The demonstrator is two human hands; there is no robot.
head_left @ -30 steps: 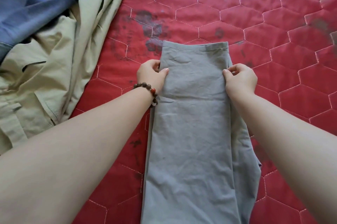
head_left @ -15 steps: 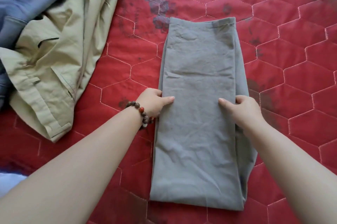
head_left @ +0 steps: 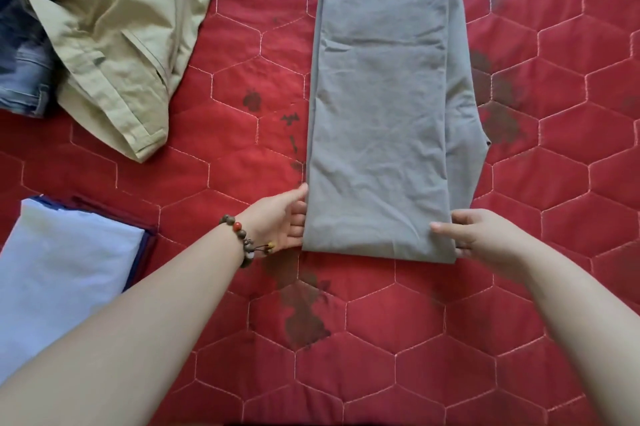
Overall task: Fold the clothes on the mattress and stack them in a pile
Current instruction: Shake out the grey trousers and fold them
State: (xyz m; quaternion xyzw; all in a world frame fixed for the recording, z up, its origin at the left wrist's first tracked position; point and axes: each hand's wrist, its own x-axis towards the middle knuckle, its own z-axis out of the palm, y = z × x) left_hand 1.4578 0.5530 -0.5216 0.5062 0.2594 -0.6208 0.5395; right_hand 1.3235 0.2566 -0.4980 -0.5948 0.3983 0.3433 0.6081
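Grey garment (head_left: pixel 384 106), folded lengthwise into a long strip, lay flat on the red quilted mattress (head_left: pixel 381 339), right of centre, running from the near hem to beyond the far edge of view. Both hands were at its near end.

Left hand (head_left: pixel 278 217) was at the near left corner: thumb along the left edge, fingers curled under the cloth, grasping that corner. A beaded bracelet (head_left: pixel 242 242) sat on the left wrist.

Right hand (head_left: pixel 479 235) was at the near right corner: thumb on top of the cloth, fingers below the edge, pinching that corner.

Beige garment (head_left: pixel 124 34) lay unfolded and rumpled at far left, well apart from the grey one. Denim garment (head_left: pixel 20 44) lay partly under it at the far left edge.

Folded pile (head_left: pixel 59 269) sat at near left: pale blue piece on top, dark blue and maroon edges showing beneath along its right and far sides. The left forearm crossed over its near corner.

Dark stains marked the mattress around the grey strip.
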